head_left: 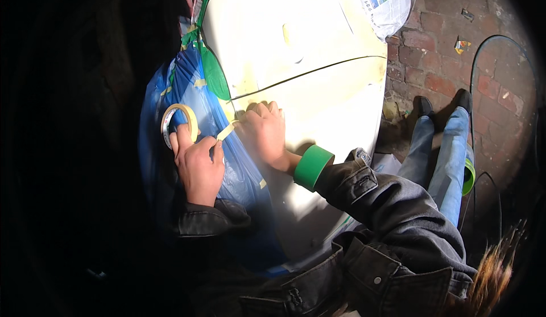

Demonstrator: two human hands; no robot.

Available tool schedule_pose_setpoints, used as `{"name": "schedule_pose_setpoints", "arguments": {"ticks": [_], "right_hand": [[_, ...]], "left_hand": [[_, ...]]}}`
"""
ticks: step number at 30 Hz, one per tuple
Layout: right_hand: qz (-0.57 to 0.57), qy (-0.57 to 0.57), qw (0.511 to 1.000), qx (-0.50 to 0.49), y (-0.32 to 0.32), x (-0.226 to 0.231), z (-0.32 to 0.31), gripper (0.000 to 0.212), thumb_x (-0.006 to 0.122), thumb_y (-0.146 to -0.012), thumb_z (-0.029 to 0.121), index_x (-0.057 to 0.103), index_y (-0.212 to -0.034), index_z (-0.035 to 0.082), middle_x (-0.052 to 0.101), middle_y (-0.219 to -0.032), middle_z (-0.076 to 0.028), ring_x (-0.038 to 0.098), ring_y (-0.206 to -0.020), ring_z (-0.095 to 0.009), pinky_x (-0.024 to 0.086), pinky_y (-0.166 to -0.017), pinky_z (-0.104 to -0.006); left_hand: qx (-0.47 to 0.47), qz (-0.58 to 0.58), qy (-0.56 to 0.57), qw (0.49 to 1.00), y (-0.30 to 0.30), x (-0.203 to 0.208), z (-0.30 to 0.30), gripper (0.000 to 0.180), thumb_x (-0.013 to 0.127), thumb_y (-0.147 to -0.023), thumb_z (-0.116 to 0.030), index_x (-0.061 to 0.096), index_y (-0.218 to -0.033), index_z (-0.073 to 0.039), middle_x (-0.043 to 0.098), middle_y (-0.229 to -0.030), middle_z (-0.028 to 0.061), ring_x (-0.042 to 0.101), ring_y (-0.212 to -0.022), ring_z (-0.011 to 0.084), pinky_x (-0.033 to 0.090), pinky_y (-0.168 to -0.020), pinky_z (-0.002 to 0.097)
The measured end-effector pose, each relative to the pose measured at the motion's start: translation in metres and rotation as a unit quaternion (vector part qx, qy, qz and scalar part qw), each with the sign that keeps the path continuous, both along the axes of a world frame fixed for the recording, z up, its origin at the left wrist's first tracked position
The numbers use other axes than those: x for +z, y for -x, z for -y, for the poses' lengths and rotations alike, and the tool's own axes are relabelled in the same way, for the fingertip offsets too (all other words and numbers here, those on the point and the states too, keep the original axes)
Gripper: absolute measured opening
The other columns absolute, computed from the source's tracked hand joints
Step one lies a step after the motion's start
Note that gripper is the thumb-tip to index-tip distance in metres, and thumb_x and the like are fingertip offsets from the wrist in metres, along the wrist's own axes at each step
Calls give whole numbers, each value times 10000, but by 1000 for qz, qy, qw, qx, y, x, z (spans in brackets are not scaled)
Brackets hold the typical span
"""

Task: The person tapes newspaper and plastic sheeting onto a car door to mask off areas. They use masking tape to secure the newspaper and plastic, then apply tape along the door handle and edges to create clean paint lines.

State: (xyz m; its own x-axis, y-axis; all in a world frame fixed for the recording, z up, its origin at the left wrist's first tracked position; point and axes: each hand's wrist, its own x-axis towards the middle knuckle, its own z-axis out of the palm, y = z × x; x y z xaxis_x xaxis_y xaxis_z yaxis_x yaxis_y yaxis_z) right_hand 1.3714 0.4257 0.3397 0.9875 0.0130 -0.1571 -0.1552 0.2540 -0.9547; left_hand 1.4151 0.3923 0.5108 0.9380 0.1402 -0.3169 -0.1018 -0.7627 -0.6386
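A roll of pale yellow masking tape [191,124] hangs around the fingers of my left hand [202,169]. My left thumb and finger pinch a short masking tape strip [228,130] that stretches toward my right hand [265,135]. The right fingers are curled at the strip's other end, close against a glossy cream-white panel [341,106] with a dark seam across it. Exactly how they grip the strip is partly hidden. Around my right wrist sits a wide green tape roll [314,168]. Blue plastic sheeting [236,172] lies beneath my left hand, along the panel's left edge.
Green tape [214,72] edges the sheeting beside the panel. Newspaper under clear plastic [378,1] covers the top right. To the right are a brick floor [438,86], legs in blue jeans [449,163], a dark cable [473,61] and a bright green container [469,176].
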Motion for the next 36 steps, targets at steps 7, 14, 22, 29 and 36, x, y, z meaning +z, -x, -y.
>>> {"name": "schedule_pose_setpoints", "arguments": {"ticks": [7, 14, 22, 29, 36], "right_hand": [[12, -14, 1000, -20, -3, 0, -6, 159, 769, -660, 186, 651, -750, 130, 586, -824, -4, 487, -819, -252, 367, -694, -384], [31, -20, 999, -15, -2, -3, -11, 142, 760, -684, 178, 661, -770, 122, 578, -816, -6, 490, -848, -244, 367, -699, -371], [50, -19, 998, -22, -4, -4, -6, 142, 749, -697, 160, 644, -779, 112, 571, -829, -28, 492, -848, -252, 365, -691, -371], [57, -25, 998, -13, -1, -8, 1, 144, 742, -706, 154, 629, -782, 110, 548, -835, -41, 479, -831, -262, 356, -684, -376], [79, -27, 996, -10, 0, -7, -7, 137, 728, -742, 179, 633, -813, 110, 535, -841, -48, 470, -826, -268, 355, -685, -381]], "left_hand": [[8, 12, -1, 1000, 4, 3, -5, 129, 744, -702, -66, 635, -730, -2, 493, -970, 156, 472, -960, 353, 404, -848, 425], [-11, 21, 0, 1000, 6, 4, -7, 130, 738, -707, -60, 628, -729, 5, 488, -979, 157, 466, -958, 358, 401, -855, 429], [3, 18, 0, 1000, 7, 5, -8, 96, 705, -728, -48, 629, -725, 10, 494, -992, 185, 466, -943, 366, 409, -860, 428], [-7, 27, 6, 1000, 8, 4, -9, 132, 731, -713, -47, 614, -732, 11, 486, -986, 158, 464, -960, 357, 403, -842, 431], [7, 18, -6, 1000, 8, 5, -9, 91, 700, -743, -57, 641, -744, 12, 498, -1011, 186, 466, -952, 362, 412, -860, 430]]}}
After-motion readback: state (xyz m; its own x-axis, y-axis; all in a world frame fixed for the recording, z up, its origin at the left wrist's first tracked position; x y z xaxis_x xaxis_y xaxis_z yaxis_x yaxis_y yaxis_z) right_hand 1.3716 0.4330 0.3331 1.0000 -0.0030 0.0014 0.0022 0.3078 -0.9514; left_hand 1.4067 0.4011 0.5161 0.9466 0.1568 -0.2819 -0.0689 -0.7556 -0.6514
